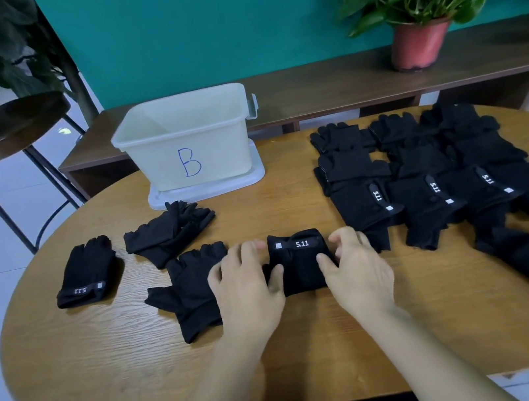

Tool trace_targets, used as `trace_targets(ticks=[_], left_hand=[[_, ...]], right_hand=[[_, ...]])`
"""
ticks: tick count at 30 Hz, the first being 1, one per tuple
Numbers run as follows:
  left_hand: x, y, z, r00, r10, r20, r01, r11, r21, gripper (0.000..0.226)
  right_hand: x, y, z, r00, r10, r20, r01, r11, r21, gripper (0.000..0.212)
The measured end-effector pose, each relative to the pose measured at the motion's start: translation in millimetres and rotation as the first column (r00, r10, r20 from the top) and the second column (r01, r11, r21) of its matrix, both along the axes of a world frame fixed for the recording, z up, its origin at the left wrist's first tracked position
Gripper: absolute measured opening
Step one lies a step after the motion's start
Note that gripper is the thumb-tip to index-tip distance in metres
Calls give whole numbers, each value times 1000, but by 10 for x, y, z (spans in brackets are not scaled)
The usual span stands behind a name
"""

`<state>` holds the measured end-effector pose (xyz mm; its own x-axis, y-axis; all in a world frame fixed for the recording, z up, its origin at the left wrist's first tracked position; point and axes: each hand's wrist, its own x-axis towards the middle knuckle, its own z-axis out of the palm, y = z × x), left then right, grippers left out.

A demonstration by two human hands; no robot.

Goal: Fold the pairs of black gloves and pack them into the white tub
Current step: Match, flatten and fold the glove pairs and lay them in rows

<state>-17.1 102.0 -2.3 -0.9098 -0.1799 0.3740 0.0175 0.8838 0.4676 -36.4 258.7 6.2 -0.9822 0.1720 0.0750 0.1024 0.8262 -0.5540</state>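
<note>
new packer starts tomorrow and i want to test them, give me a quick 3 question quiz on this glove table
1. What letter is written on the white tub?
2. The large batch of gloves lies: A) inside the tub, B) on the table, to the person's right, C) in a drawer.
3. True or false: the left hand and right hand grip the folded glove between them.

Key: 1 B; 2 B; 3 true.
</note>
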Motion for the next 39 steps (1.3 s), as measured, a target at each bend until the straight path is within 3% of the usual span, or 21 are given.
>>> trace_targets(ticks=[3,5,8,11,18,23,27,39], left_hand=[[-13,83,54,991,-106,-77,103,994,-46,40],[10,217,123,978,-186,94,193,979,-67,54],[58,329,3,877,-146,459,235,961,-143,66],[99,284,-190,867,-103,487,227,952,-203,67],[146,95,-261,858,-291,424,422,869,-258,74],[233,331,-239,801,-422,425,557,786,-269,80],[289,701,-168,740,-501,449,647,711,-274,71],[7,1823,-147,506,-692,515,858,341,-384,72]], right_hand=[[-33,17,12,958,66,-279,-56,998,42,28],[-126,-8,17,898,216,-384,-149,969,198,32],[-215,-34,0,846,526,-86,-457,800,389,46],[-184,0,-129,812,569,131,-576,742,343,50],[25,9,-260,879,471,81,-463,797,388,50],[346,282,-376,945,327,-22,-293,874,388,52],[569,625,-363,974,210,-88,-154,892,424,51],[914,1525,-394,962,-234,-141,271,876,399,52]])
